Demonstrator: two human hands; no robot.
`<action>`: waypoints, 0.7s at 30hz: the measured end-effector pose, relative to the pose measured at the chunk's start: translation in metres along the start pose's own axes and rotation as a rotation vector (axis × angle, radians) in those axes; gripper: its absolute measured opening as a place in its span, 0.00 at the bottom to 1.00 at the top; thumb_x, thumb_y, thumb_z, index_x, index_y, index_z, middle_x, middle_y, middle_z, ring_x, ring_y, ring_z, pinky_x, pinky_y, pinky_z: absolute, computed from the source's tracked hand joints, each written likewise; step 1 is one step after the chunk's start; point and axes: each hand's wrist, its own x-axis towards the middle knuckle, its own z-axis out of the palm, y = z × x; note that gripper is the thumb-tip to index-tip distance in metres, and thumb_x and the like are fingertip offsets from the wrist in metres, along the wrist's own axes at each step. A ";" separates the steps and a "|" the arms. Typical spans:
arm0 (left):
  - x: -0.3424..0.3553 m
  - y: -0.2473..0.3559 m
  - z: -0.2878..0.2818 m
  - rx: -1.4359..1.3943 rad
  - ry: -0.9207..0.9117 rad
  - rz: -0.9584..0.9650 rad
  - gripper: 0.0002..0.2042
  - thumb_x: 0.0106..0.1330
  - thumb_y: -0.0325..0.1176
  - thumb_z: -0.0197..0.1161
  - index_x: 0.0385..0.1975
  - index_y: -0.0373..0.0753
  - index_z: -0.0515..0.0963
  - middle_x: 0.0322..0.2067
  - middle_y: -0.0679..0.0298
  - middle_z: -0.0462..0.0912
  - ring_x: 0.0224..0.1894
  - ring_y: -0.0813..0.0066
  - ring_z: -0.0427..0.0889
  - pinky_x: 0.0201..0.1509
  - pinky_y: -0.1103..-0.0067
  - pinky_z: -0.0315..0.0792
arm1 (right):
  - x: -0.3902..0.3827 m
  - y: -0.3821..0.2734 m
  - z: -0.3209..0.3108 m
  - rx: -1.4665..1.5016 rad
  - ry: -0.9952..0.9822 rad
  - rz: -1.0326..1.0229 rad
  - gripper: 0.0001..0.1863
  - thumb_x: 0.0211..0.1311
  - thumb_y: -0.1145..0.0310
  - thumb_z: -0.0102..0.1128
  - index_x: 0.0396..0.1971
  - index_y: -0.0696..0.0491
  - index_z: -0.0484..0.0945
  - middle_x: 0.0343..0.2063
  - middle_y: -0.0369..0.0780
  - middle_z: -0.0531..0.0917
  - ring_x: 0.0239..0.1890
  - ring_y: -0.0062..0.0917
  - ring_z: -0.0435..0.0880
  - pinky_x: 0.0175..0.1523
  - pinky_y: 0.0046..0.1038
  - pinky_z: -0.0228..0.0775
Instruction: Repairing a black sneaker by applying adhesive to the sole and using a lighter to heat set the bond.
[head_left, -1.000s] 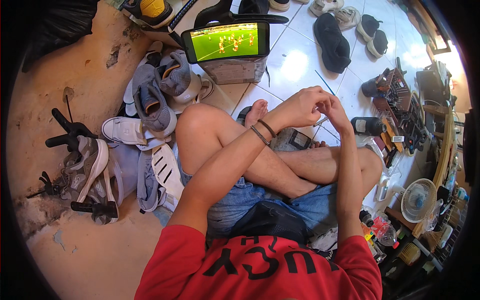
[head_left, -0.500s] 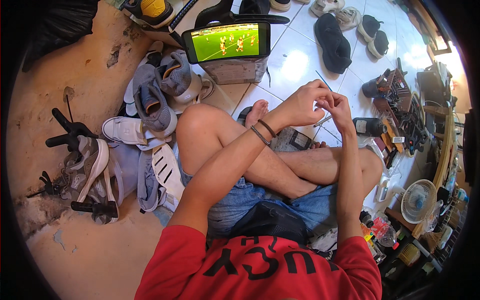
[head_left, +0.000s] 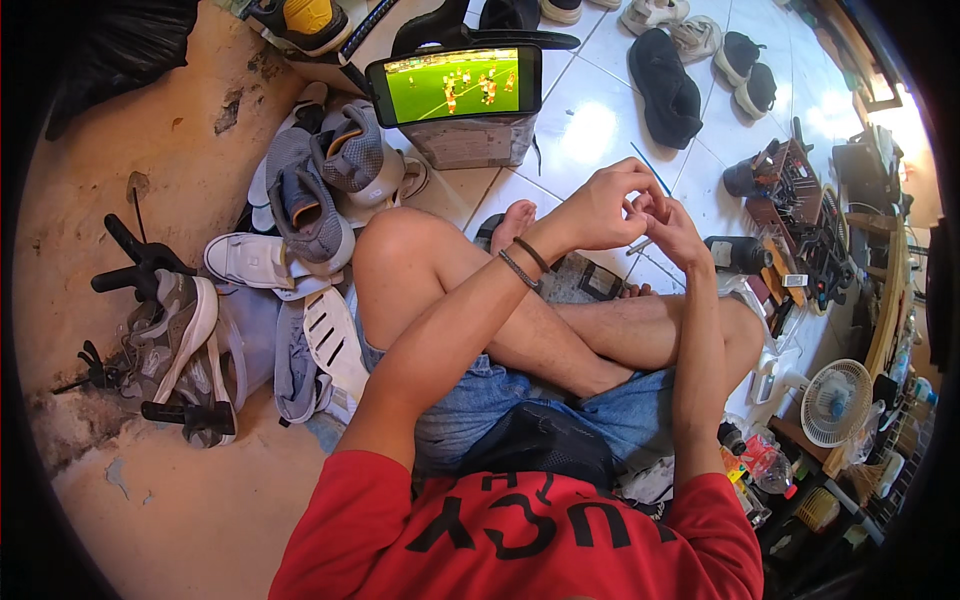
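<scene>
Nearest us, our denim shorts (head_left: pixel 445 418) and crossed legs (head_left: pixel 540 335) filled the view, a seat that probably left both hands room beyond them. Our left forearm slanted to the right, dark wristbands (head_left: pixel 521 271) around it, while the right one stood almost straight. Our left hand (head_left: pixel 605 212) and right hand (head_left: pixel 678 234) were together, fingers curled and fingertips meeting, likely for fine control; we could not tell what, if anything, was pinched there. A thin blue rod (head_left: pixel 650 168) showed just past the knuckles, its lower end meeting the right hand in view, though whether gripped or lying on the tiles (head_left: pixel 590 125) we could not tell. Farther off, a phone (head_left: pixel 455 88) stood sideways over a box (head_left: pixel 470 143), presumably so its lit screen faced us.
</scene>
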 end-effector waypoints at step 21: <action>0.002 0.005 -0.002 -0.070 0.080 -0.058 0.08 0.58 0.22 0.60 0.36 0.37 0.81 0.42 0.65 0.77 0.44 0.76 0.79 0.47 0.72 0.81 | 0.004 -0.005 0.007 0.014 0.090 -0.132 0.19 0.67 0.64 0.65 0.50 0.62 0.78 0.37 0.36 0.82 0.37 0.19 0.80 0.46 0.24 0.74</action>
